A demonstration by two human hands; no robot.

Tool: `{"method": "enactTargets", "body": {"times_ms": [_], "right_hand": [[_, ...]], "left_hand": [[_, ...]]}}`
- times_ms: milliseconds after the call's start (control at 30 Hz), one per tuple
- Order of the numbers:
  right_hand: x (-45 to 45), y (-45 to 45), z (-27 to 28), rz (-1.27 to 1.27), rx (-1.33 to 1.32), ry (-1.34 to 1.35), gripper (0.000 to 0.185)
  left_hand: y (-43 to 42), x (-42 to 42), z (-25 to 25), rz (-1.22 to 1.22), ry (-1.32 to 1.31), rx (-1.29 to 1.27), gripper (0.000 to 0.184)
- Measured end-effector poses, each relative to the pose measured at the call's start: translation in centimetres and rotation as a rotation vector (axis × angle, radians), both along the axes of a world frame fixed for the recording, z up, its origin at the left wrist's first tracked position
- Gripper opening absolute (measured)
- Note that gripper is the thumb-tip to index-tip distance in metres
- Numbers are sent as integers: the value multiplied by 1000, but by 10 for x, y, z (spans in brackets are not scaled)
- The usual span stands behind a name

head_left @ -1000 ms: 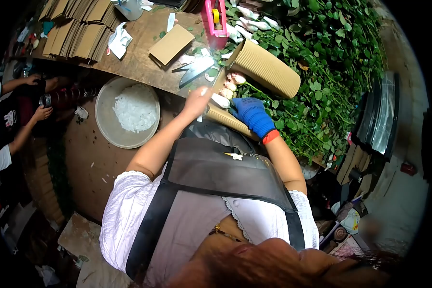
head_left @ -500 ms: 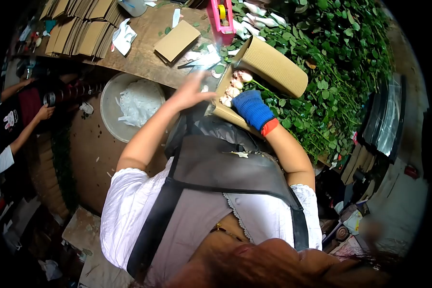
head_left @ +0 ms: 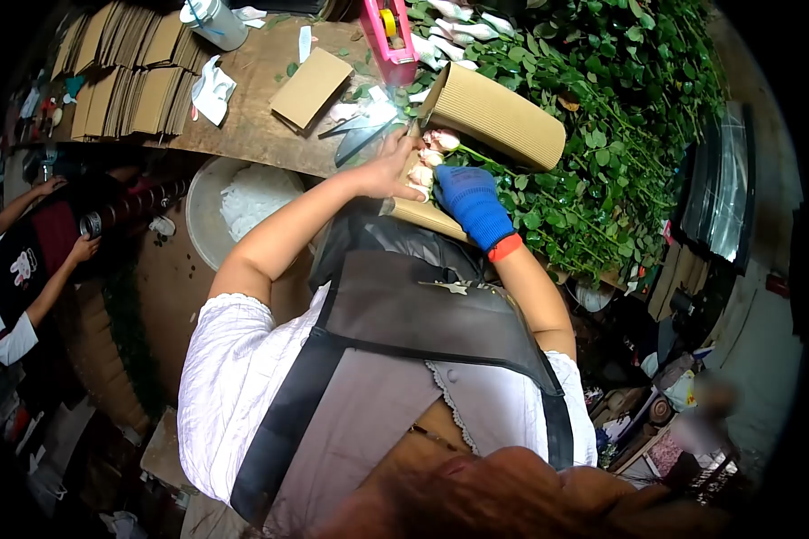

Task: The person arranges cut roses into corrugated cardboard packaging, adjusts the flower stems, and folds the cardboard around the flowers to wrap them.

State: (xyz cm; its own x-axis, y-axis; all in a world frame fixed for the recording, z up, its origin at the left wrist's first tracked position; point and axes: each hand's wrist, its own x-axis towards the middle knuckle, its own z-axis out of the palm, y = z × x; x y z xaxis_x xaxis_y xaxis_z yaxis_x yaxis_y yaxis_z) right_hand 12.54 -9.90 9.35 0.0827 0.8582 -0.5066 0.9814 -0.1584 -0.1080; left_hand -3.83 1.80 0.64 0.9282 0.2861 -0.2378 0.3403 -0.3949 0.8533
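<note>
Pale pink roses (head_left: 425, 168) lie with their heads in a row inside a folded sheet of corrugated cardboard (head_left: 503, 117), its upper flap raised over the stems. My left hand (head_left: 391, 169), bare, cups the rose heads from the left, with the thumb at the near end and the fingers at the far end. My right hand (head_left: 469, 202), in a blue knitted glove with a red cuff, is closed over the roses just behind their heads. Its fingertips are partly hidden. The cardboard's near edge (head_left: 431, 218) rests against my apron.
A pink tape dispenser (head_left: 391, 54), a flat cardboard piece (head_left: 311, 88) and stacked cardboard (head_left: 121, 76) are on the wooden table (head_left: 261, 135). Leafy stems (head_left: 602, 171) heap up at right. A bin (head_left: 208, 216) stands below the table; another person (head_left: 36, 260) is at left.
My left hand has come down and right onto the rose heads from above the table edge. The gloved right hand stays at the roses. The whole view has shifted slightly.
</note>
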Motion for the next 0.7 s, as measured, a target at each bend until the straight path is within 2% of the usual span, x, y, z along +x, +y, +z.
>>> {"method": "enactTargets", "body": {"times_ms": [167, 200, 333, 433, 600, 700], "right_hand": [[0, 3, -15, 48, 27, -26, 19], [0, 4, -15, 66, 33, -28, 18], [8, -2, 12, 34, -33, 26, 22], [9, 1, 25, -189, 96, 7, 26], [23, 1, -18, -170, 181, 132, 26], [23, 7, -16, -131, 36, 74, 28]], "left_hand": [[2, 8, -2, 30, 79, 1, 103], [3, 14, -5, 111, 64, 6, 93], [-8, 8, -7, 239, -104, 23, 75], [-15, 4, -15, 272, -169, 82, 73], [-18, 3, -20, 289, -188, 102, 71], [-18, 2, -18, 294, -176, 58, 71]]}}
